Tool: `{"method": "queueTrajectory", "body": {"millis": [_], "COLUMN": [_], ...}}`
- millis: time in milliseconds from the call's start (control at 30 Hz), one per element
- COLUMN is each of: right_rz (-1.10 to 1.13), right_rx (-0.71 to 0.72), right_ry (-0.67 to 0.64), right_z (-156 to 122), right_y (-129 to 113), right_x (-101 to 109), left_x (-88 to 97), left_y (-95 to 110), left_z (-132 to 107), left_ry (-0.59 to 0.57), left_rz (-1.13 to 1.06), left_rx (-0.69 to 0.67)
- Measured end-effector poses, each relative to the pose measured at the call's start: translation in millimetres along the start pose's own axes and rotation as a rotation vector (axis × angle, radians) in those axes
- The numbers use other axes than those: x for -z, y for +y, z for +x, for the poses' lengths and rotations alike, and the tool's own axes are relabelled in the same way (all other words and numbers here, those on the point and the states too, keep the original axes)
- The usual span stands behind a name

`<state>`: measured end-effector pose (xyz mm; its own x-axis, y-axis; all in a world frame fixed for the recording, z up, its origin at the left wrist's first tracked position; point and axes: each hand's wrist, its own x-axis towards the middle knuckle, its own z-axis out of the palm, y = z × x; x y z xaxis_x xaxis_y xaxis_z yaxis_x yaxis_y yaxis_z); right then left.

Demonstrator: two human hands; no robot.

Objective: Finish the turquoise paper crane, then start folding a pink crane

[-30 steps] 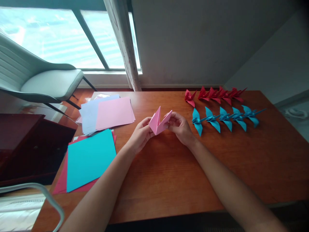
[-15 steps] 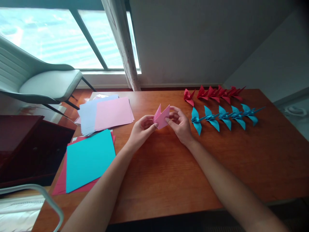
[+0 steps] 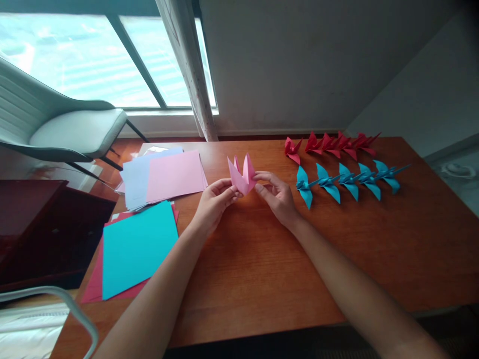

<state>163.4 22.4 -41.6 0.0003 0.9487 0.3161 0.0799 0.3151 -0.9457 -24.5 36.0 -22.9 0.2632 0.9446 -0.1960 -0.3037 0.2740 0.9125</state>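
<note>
A pink origami crane [image 3: 242,178], partly folded with several points standing upward, is held just above the table. My left hand [image 3: 215,202] pinches its lower left side between thumb and fingers. On the opposite side, the fingers and thumb of my right hand [image 3: 277,198] close on the right edge of the paper. To the right lie two rows of finished paper cranes: red cranes [image 3: 325,144] at the back and blue cranes [image 3: 348,182] in front of them.
Pink and pale blue sheets [image 3: 174,177] are stacked at the table's left. Nearer lies a turquoise sheet [image 3: 139,249] over red sheets [image 3: 90,286]. A chair [image 3: 78,129] stands beyond the left edge of the wooden table [image 3: 262,289], by a window and curtain [image 3: 190,70].
The pink paper has turned and its flaps have spread apart, showing more upright points. It has shifted slightly left, with both hands following.
</note>
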Motion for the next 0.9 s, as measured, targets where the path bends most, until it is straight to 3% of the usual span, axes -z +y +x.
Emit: {"method": "queueTrajectory", "body": {"millis": [300,600,900], "right_rz": [-0.075,0.033,0.069], "right_rx": [0.041,0.083,0.071], "right_ry": [0.051,-0.003,0.046], "right_z": [0,1,-1], "right_y": [7,6,8], "right_x": [-5,-5,-6], "left_x": [-4.9,-4.3,3.3], "left_y": [-3,-6,-16], "left_z": [-2,0,3], "left_ry": [0.006,0.016,0.079], "left_rz": [0.123,0.261,0.435], "left_rx": [-0.154,-0.321,-0.503]}}
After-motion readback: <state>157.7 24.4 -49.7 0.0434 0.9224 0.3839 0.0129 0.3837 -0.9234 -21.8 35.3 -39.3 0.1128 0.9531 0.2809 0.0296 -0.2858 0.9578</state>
